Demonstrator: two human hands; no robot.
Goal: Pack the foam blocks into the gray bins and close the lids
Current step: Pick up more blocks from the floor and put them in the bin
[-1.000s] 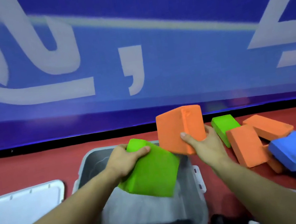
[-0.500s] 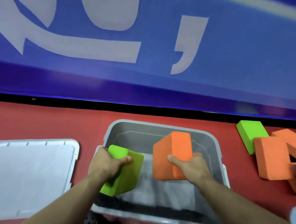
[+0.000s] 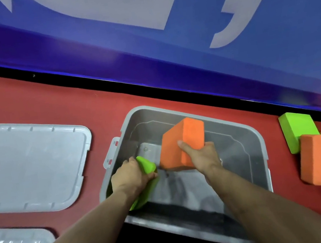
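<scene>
We are gripping a green block with our left hand low against the gray bin's left wall, while our right hand is clasping an orange block upright inside it. A lid is lying left.

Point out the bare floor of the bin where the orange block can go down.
Bare bin floor lies right of the orange block, toward the far right wall. The left side is crowded: the left hand presses the green block there.
</scene>
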